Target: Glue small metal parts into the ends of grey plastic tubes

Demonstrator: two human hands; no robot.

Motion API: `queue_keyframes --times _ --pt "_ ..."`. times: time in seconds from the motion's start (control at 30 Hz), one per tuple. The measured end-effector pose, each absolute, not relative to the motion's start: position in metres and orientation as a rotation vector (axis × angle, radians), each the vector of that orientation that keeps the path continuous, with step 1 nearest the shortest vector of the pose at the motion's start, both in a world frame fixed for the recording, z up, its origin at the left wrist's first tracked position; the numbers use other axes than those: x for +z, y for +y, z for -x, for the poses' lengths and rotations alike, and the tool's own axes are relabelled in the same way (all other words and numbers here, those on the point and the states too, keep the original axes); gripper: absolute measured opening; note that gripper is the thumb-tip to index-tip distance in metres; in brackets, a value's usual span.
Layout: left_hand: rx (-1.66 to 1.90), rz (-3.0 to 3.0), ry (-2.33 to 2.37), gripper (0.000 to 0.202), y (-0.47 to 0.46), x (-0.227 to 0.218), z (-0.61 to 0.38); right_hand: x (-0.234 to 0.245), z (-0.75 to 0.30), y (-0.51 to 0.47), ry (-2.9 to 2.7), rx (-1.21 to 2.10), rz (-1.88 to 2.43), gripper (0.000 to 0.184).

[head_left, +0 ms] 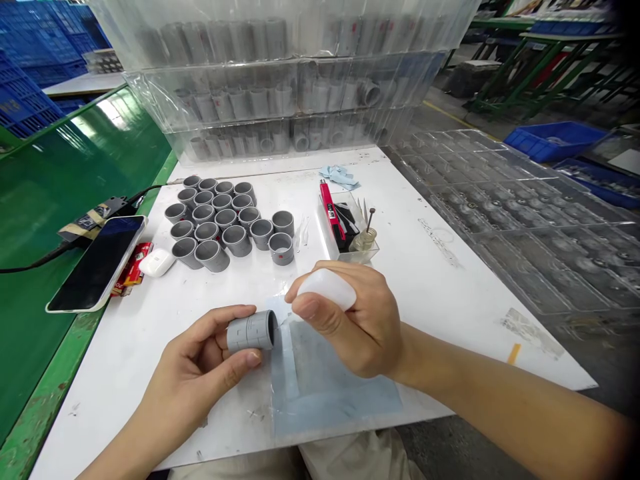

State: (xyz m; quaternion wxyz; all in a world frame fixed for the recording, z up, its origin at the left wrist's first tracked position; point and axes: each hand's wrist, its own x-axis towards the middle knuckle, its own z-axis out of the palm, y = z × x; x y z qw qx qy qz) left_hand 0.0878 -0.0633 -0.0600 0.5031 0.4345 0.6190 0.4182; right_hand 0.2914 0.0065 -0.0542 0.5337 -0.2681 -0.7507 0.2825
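Gray PVC coupling (251, 331) gripped between left fingers (220, 321) and thumb (235, 363).

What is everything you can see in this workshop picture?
Pipe couplings: about twenty, grey, standing clustered on the white table.
Stacked trays: three tiers, clear, holding more couplings, behind the table.
Tool box: one, clear, right of the cluster.
Cloth: one, pale blue, far table edge.
Phone: one, black, left of the table.
Small case: one, white, beside the phone.
Plastic sheet: one, pale blue, under the hands.
Held coupling: one, grey, front of the table.
Container: one, translucent white, front of the table.
Left hand: one, gripping the held coupling.
Right hand: one, gripping the container.
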Motion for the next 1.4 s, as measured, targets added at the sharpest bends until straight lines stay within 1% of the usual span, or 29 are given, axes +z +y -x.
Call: queue_keyframes --times 0.17,0.4,0.63,0.83,1.07,1.17,1.3,1.4 --pt "1.009 -1.046 1.492 0.034 -0.064 -0.059 -0.089 -0.054 -0.292 0.007 -1.785 0.679 0.653 0.037" --pt "0.960 -1.096 1.499 0.036 -0.063 -0.063 -0.083 -0.050 -0.291 0.009 -1.704 0.711 0.636 0.048" --pt "0.882 -1.149 1.507 0.041 -0.062 -0.067 -0.075 -0.051 -0.292 0.008 -1.695 0.792 0.684 0.045" --pt "0.859 -1.129 1.510 0.045 -0.062 -0.066 -0.074 -0.050 -0.291 0.008 -1.669 0.859 0.716 0.047" --pt "0.823 -1.139 1.517 0.050 -0.062 -0.067 -0.072 -0.051 -0.292 0.008 -1.680 0.848 0.741 0.054" --pt "0.796 -1.151 1.521 0.053 -0.061 -0.066 -0.071 -0.051 -0.292 0.008 -1.682 0.828 0.755 0.051" --pt "0.826 -1.147 1.490 0.047 -0.061 -0.064 -0.073 -0.050 -0.291 0.009 -1.686 0.790 0.748 0.043" --pt "0.837 -1.136 1.458 0.044 -0.061 -0.064 -0.073 -0.049 -0.291 0.009 -1.676 0.780 0.736 0.043"
